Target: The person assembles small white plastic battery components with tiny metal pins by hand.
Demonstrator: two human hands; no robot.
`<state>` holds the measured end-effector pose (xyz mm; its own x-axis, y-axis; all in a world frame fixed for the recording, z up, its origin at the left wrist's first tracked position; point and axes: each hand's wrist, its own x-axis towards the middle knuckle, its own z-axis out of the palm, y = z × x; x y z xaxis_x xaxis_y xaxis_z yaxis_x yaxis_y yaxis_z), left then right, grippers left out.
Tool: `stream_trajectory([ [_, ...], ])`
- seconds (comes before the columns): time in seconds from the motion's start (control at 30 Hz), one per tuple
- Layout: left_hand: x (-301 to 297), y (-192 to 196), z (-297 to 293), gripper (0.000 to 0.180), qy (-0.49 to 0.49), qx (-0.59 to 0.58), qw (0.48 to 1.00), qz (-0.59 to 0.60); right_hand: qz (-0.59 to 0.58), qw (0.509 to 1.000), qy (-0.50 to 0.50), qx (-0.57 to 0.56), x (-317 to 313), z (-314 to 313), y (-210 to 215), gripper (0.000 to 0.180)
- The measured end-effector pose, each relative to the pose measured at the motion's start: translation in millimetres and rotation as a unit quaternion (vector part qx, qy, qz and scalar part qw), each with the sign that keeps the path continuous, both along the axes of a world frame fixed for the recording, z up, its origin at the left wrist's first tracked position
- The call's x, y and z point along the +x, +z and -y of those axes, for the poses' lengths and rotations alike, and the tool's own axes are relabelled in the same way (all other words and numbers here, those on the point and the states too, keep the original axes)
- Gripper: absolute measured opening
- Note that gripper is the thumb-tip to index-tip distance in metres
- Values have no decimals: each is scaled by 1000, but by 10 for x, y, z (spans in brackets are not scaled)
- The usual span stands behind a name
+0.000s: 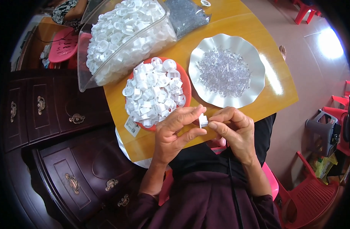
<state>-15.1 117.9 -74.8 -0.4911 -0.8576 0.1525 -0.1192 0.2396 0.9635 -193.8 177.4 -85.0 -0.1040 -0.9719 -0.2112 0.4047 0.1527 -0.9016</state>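
Between the thumb and fingers of my left hand (177, 129) is a small white plastic part (203, 121) with a round flange and a boxy block on it. My right hand (236, 131) pinches thumb and forefinger together right beside the block; whatever lies between those fingertips is too small to make out. Just beyond my left hand, a red-orange plate (187, 84) is heaped with similar white plastic parts (154, 93). Past my right hand stands a white wavy-rimmed plate (255, 89) holding many small clear plastic pieces (224, 72).
A large clear bin (82, 72) full of white parts stands at the table's far left, near a grey plastic bag (188, 17). Dark drawers (72, 175) flank the wooden table (281, 78) on the left. Red chairs (312, 194) stand at right. Another person's arm (75, 10) shows far left.
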Motion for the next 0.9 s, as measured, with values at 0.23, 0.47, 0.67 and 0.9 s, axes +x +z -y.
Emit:
stream_trajectory([
  [0.23, 14, -32, -16, 46, -7, 25, 1000, 2, -43, 998, -20, -39, 67, -17, -53, 6],
  [0.47, -28, 101, 159, 45, -36, -2, 999, 30, -44, 998, -29, -20, 3, 77, 46, 7],
  [0.67, 152, 531, 816, 41, 83, -338, 922, 171, -487, 871, -44, -56, -427, 270, 124, 20],
  [0.9, 720, 849, 1975, 39, 204, -407, 868, 199, -672, 741, -3, -2, -637, 291, 140, 34],
])
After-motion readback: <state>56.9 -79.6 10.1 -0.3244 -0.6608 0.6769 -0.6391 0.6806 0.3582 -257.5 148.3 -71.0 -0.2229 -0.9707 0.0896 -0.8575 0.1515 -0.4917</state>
